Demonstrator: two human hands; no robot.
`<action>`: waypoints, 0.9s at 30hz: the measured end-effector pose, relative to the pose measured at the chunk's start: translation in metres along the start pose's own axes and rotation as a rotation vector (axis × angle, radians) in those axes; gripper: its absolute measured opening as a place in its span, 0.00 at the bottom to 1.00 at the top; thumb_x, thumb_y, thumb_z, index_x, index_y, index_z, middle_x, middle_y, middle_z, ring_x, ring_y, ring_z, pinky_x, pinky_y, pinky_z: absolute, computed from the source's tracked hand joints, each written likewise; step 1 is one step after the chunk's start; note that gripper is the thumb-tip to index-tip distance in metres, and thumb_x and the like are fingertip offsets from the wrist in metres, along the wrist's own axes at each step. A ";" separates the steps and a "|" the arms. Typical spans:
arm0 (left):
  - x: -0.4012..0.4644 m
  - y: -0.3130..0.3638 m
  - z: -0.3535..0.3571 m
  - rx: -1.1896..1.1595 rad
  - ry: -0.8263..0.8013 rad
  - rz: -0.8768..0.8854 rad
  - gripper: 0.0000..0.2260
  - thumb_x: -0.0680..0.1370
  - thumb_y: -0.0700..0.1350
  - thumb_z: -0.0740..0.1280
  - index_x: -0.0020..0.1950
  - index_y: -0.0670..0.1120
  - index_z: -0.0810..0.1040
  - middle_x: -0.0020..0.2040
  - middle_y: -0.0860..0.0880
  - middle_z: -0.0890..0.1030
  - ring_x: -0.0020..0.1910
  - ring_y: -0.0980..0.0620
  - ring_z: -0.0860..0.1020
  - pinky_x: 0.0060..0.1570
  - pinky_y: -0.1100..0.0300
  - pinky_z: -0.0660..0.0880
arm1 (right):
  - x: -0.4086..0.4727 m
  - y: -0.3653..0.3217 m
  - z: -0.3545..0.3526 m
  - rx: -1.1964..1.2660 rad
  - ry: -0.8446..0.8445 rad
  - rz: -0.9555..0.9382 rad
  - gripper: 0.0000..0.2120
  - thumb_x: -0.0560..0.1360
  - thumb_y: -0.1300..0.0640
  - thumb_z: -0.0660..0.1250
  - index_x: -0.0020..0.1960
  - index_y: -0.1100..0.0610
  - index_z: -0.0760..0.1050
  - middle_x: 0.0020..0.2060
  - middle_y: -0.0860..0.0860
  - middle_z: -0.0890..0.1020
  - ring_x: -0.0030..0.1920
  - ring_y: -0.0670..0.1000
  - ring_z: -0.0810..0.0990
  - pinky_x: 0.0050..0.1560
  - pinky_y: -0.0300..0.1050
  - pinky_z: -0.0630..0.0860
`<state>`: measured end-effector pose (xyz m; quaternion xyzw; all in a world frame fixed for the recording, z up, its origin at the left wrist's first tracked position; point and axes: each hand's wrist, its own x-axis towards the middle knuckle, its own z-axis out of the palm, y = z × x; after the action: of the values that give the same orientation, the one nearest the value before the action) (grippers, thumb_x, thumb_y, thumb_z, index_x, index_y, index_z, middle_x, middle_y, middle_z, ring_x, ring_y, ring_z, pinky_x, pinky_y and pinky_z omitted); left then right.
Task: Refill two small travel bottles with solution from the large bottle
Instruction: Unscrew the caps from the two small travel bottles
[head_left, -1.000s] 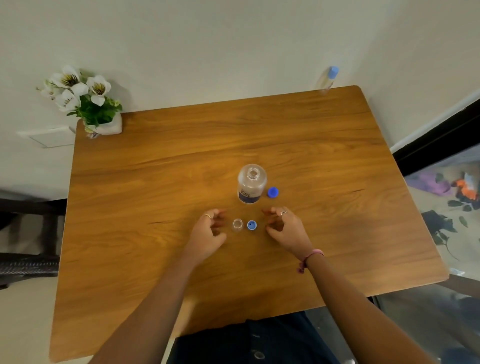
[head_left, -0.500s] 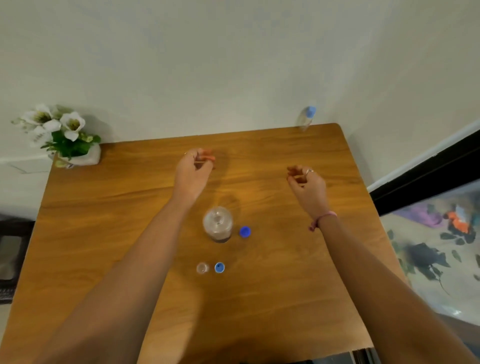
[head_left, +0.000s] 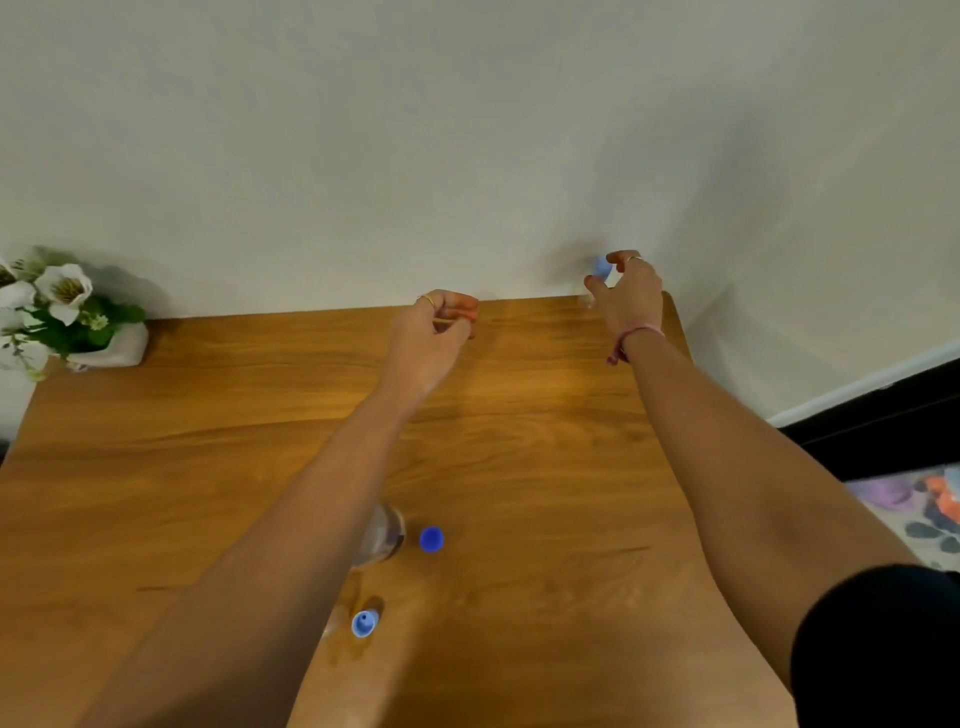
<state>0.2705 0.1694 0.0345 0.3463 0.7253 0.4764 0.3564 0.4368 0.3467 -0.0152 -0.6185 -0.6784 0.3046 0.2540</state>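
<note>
The left hand (head_left: 434, 332) is curled loosely and holds nothing. Its arm partly hides the big bottle (head_left: 384, 532) (cap off). At the table's (head_left: 156, 467) far corner, the right hand (head_left: 626, 291) closes around the blue-capped little bottle (head_left: 601, 270).

The table (head_left: 519, 467) is smooth wood-grain with a soft sheen. The large bottle (head_left: 384, 535) looks like clear plastic, its loose cap (head_left: 431, 539) matt blue plastic.
</note>
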 end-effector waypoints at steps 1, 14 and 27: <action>0.001 0.000 0.002 0.006 0.000 -0.007 0.10 0.77 0.34 0.62 0.51 0.46 0.78 0.44 0.54 0.80 0.47 0.51 0.80 0.55 0.53 0.78 | 0.004 0.000 0.003 -0.004 -0.002 -0.001 0.20 0.75 0.55 0.68 0.65 0.57 0.70 0.61 0.56 0.76 0.59 0.54 0.76 0.55 0.42 0.72; -0.013 -0.001 0.004 -0.056 0.002 0.012 0.05 0.80 0.38 0.64 0.50 0.46 0.79 0.40 0.51 0.82 0.40 0.54 0.81 0.56 0.48 0.79 | 0.000 -0.024 0.005 0.071 -0.196 -0.108 0.19 0.71 0.54 0.72 0.59 0.59 0.75 0.49 0.51 0.80 0.44 0.47 0.78 0.43 0.33 0.75; -0.082 0.053 -0.076 0.256 0.081 0.226 0.21 0.70 0.50 0.76 0.60 0.45 0.79 0.44 0.53 0.81 0.46 0.55 0.80 0.49 0.64 0.77 | -0.140 -0.180 -0.069 0.339 -0.525 -0.444 0.14 0.69 0.51 0.74 0.48 0.60 0.82 0.39 0.56 0.85 0.38 0.47 0.83 0.39 0.40 0.80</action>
<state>0.2560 0.0833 0.1220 0.4485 0.7505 0.4307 0.2239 0.3785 0.2054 0.1675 -0.3067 -0.7777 0.4983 0.2300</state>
